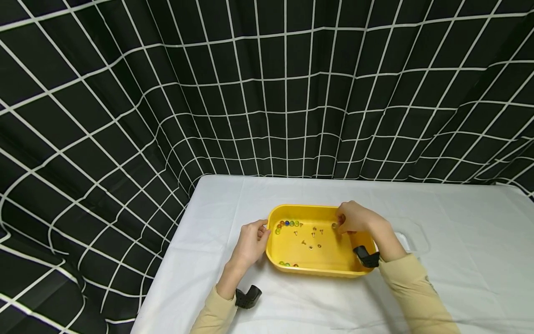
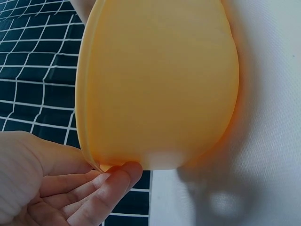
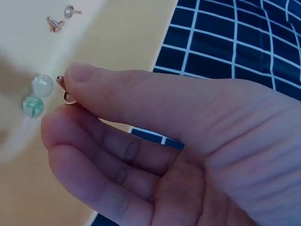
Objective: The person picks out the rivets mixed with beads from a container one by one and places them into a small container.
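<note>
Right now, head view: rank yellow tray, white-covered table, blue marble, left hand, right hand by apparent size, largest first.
1. White-covered table
2. Yellow tray
3. Left hand and right hand: look alike, too close to rank
4. Blue marble
</note>
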Demonstrator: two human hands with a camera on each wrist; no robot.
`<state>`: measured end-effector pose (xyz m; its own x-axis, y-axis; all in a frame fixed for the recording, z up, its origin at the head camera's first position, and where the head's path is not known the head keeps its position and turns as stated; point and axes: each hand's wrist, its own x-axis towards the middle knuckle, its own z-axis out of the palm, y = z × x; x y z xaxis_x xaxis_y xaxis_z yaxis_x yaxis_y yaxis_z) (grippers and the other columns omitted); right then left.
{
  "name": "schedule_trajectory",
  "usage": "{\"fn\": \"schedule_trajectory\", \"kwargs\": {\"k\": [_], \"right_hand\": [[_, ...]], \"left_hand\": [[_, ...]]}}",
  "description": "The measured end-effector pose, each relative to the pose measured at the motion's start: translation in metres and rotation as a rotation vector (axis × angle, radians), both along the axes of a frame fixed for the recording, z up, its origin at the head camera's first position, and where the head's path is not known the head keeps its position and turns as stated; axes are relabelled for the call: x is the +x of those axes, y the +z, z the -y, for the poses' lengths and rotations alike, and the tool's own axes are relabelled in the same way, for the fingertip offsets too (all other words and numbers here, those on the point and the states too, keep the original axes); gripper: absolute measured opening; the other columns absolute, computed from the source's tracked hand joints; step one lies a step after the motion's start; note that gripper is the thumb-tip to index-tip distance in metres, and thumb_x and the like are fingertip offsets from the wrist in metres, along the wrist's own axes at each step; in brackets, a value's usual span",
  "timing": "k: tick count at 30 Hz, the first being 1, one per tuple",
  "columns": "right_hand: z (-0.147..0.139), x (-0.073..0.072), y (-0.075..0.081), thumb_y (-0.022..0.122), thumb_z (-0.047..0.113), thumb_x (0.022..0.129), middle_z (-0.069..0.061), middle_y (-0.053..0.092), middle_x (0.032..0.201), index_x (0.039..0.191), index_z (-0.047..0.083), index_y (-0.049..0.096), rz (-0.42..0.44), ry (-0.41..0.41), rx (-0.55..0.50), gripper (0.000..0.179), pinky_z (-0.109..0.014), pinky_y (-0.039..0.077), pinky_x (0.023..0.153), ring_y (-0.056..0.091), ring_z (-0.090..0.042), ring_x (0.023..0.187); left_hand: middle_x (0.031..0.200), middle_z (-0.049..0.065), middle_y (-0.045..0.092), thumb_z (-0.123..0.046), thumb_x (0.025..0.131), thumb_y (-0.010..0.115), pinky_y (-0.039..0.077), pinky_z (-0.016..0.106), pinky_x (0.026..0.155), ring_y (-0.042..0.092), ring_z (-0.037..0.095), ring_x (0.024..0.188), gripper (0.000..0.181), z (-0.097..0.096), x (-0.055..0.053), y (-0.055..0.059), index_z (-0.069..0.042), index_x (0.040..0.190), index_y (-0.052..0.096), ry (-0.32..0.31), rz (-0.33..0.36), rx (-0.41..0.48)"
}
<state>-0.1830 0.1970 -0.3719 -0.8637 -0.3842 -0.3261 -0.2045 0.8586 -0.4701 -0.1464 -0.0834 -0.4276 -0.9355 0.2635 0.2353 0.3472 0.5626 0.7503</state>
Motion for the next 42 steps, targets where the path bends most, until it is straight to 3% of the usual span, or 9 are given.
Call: {"fn": "schedule_trajectory", "kwargs": {"k": [6, 18, 42], "right_hand": [[-0.005, 0.001, 0.005, 0.071, 0.007, 0.08, -0.003, 0.047, 0.064, 0.066, 0.005, 0.057, -0.025, 0.002, 0.011, 0.02, -0.023, 0.041, 0.051, 0.046, -0.013, 0.055], [-0.012, 0.008, 0.013, 0.065, -0.004, 0.079, -0.004, 0.049, 0.067, 0.071, 0.002, 0.058, 0.001, -0.009, 0.007, 0.012, -0.024, 0.045, 0.052, 0.047, -0.014, 0.056], [-0.032, 0.012, 0.018, 0.064, -0.004, 0.078, -0.002, 0.05, 0.061, 0.071, 0.002, 0.058, 0.003, -0.023, -0.011, 0.011, -0.025, 0.044, 0.051, 0.046, -0.013, 0.052]], "left_hand": [[0.08, 0.013, 0.062, 0.004, 0.086, 0.06, 0.051, 0.017, 0.058, 0.063, 0.017, 0.067, 0.026, 0.0, 0.0, 0.0, 0.014, 0.11, 0.059, -0.001, -0.003, 0.0], [0.08, 0.014, 0.062, 0.004, 0.086, 0.06, 0.051, 0.018, 0.058, 0.063, 0.017, 0.067, 0.026, -0.001, 0.0, 0.0, 0.014, 0.11, 0.059, 0.006, -0.011, -0.004], [0.082, 0.015, 0.063, 0.003, 0.087, 0.06, 0.052, 0.018, 0.06, 0.064, 0.019, 0.07, 0.026, -0.001, 0.001, 0.001, 0.014, 0.111, 0.059, 0.016, -0.004, -0.01]]}}
